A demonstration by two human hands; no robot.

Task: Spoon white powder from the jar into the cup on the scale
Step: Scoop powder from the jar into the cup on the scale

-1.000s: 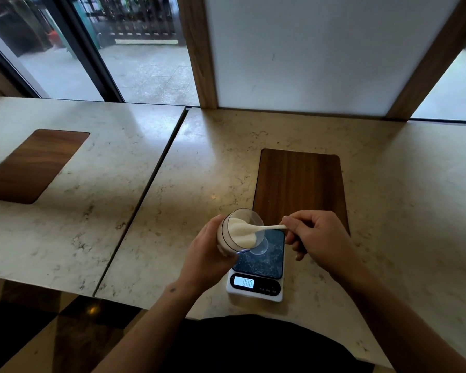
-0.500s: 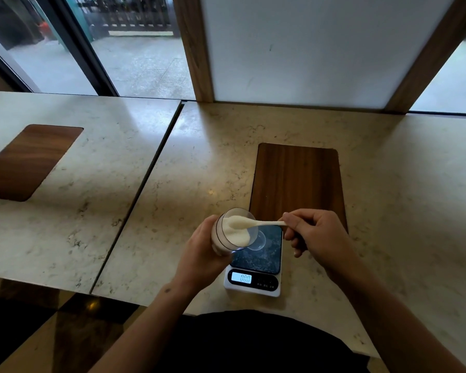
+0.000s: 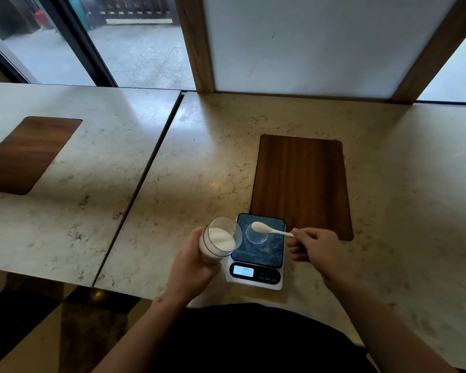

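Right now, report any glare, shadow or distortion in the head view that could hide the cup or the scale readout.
Head view: wide-angle bending curves the counter edges; window glare sheens the far marble; the clear cup is faint against the dark scale platform; the backlit display is bright and slightly soft; no shadow covers either.

Tabletop (image 3: pixel 199 170): cream stone with faint brown and grey veining. Wooden inlay (image 3: pixel 301 184) behind the scale: dark reddish brown, straight vertical grain. Second inlay (image 3: pixel 24 154) on the left slab: same brown, streaked grain. Scale (image 3: pixel 254 275): white body, black control strip, pale blue lit display (image 3: pixel 243 271) with dark digits; weighing plate (image 3: pixel 272 249) dark teal-black with pale speckled marbling. Cup (image 3: pixel 256 235): clear, colourless. Jar (image 3: pixel 218 238): clear with a thin dark line around its wall. Powder (image 3: pixel 221 238) in the jar: white. Spoon (image 3: pixel 269 230): white, carrying white powder. Garment (image 3: pixel 248 340) at the bottom edge: black. Wall panel (image 3: pixel 307 44): plain off-white, framed in mid-brown wood
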